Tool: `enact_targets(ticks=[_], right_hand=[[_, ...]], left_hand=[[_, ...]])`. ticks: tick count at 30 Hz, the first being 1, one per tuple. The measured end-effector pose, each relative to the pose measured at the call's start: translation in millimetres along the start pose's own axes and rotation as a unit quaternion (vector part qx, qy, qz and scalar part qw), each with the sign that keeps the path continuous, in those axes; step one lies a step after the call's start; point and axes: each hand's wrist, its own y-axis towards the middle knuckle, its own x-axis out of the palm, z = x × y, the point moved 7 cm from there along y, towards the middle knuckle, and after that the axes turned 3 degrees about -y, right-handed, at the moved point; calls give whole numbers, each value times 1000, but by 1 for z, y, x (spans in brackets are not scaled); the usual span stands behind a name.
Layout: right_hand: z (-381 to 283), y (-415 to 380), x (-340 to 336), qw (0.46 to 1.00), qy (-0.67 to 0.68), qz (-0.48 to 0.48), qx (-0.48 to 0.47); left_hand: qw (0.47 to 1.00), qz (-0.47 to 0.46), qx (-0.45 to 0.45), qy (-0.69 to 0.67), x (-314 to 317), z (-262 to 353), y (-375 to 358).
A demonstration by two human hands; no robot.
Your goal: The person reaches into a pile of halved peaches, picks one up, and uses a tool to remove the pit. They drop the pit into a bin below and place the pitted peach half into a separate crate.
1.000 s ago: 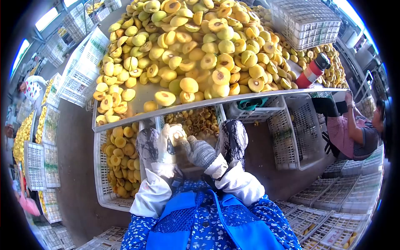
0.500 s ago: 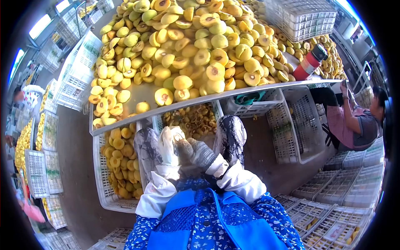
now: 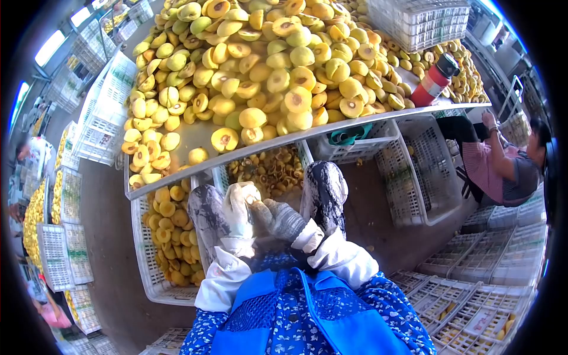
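My left hand [image 3: 238,210], in a whitish glove, is closed around what looks like a yellow peach half [image 3: 252,193], mostly hidden by the fingers. Against it presses my right hand [image 3: 280,220] in a grey knit glove, fingers curled; whatever it grips is hidden. Both hands are over my lap, between my knees. Below them, under the table edge, a crate [image 3: 306,155] contains brownish fruit scraps and pits [image 3: 273,170]. In front, a metal table [image 3: 195,137] bears a large heap of halved yellow peaches [image 3: 251,118], cut faces showing on many.
A white crate [image 3: 140,248] of peach halves [image 3: 172,236] stands by my left leg. On the table are a red bottle [image 3: 433,81] and a stacked crate [image 3: 421,26]. Another person [image 3: 503,163] sits at right. Stacked crates [image 3: 473,260] line the right side.
The view has shifted slightly, so the table and crates sit a little further left and lower. My hands stay together, with the fingers slightly moved on the fruit.
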Motion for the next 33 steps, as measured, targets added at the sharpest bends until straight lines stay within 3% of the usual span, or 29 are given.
enact_targets(ticks=[1, 4, 6, 7, 9, 10, 11, 12, 14, 17, 19, 21, 22, 23, 24, 25, 26, 27, 28, 29, 30, 31, 32, 33], right_hand=[[3, 0, 1, 999, 3, -26, 24], [-7, -6, -4, 977, 211, -17, -35], [8, -7, 5, 928, 311, -118, 169], [14, -14, 13, 880, 353, -168, 268], [-4, -21, 24, 785, 552, -186, 209], [-13, -21, 25, 724, 639, -192, 173], [-22, -22, 26, 653, 719, -197, 136], [-13, -19, 38, 643, 729, -216, 95], [0, -12, 42, 809, 564, -115, 116], [-14, -20, 33, 705, 626, -324, 78], [-2, -21, 41, 630, 676, -377, 57], [-18, -38, 14, 698, 553, -389, 234], [-32, -40, 16, 713, 558, -348, 245], [-4, -47, 47, 649, 622, -360, 249], [-5, -41, 55, 647, 648, -239, 323], [-17, -37, 48, 695, 637, -228, 242], [-30, -35, 40, 739, 621, -206, 160], [-42, -34, 31, 773, 603, -176, 83], [-41, -27, 30, 752, 634, -155, 96], [-13, -25, 44, 732, 634, -179, 172], [14, -23, 58, 706, 633, -197, 250], [39, -22, 65, 660, 634, -154, 372], [58, -24, 73, 641, 668, -161, 342], [70, -28, 79, 619, 700, -170, 311]], left_hand=[[1000, -7, -8, -2, -1, -2, 1], [995, -55, -14, 81, 12, 12, 1], [972, -138, 18, 190, 28, 30, 5], [967, -175, -51, 176, 29, 23, 11], [900, -163, 167, 369, 44, 49, 3], [996, -60, 14, 66, 15, 15, 12], [999, -22, 7, 42, 13, 13, 10], [1000, 17, -3, 20, 9, 9, 5], [998, 57, -11, -8, 3, 15, -2], [989, -69, 24, 125, 10, 26, -3], [975, -122, 61, 178, 17, 29, -6], [996, -83, -25, 32, 10, 16, -8], [988, -65, -132, -53, 5, 3, -12], [979, -40, -164, -112, 1, -5, -14], [968, -14, -179, -173, -7, -11, -15], [953, 14, -193, -234, -14, -16, -16], [938, 120, -218, -242, -26, -17, -24], [922, 125, -194, -310, -35, -18, -22], [958, 95, -135, -236, -33, 26, -23], [988, 129, -68, -43, -82, 41, -12], [981, 165, 11, 101, -106, 69, -3], [901, 200, 108, 369, -108, 109, 5], [682, 149, 270, 664, -80, 150, 8], [608, 159, 305, 716, -75, 162, 22]])
